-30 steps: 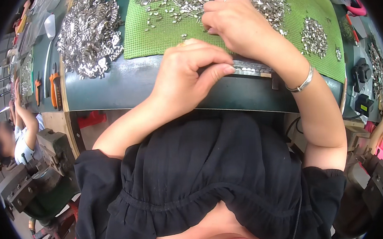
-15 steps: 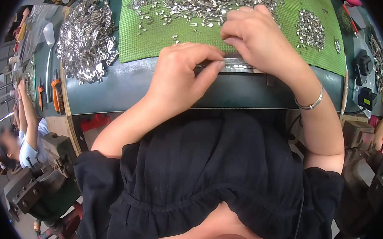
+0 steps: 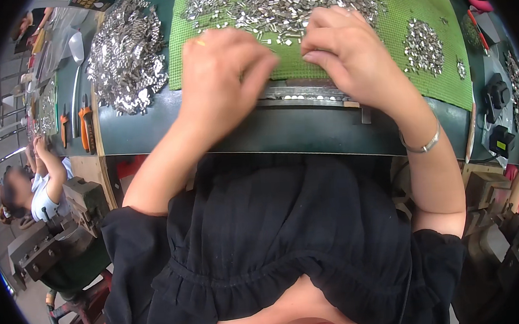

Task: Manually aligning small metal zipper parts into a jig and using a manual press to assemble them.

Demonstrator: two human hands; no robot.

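A narrow metal bar fixture (image 3: 309, 98) lies along the near edge of the green mat, with a row of small shiny pieces set in it. My left hand (image 3: 221, 75), a little blurred, is over the mat's near edge left of the bar, its fingers curled and thumb and forefinger pinched. Whatever may be between them is hidden. Just above the bar's right part, my right hand (image 3: 351, 52) is closed, thumb against the curled fingers; its contents are too small or covered. Beyond both hands spreads a heap of small metal pieces (image 3: 286, 9) on the green mat (image 3: 397, 82).
To the left lies a pile of shiny metal links (image 3: 127, 57), beside orange-handled pliers (image 3: 87, 128) and a long white scoop (image 3: 77, 51). A smaller heap of metal pieces (image 3: 423, 48) sits on the mat's right. Another person (image 3: 47, 187) works at far left.
My left hand has left the bar, moving up and left over the mat, uncovering the bar's left part. My right hand has stayed nearly in place.
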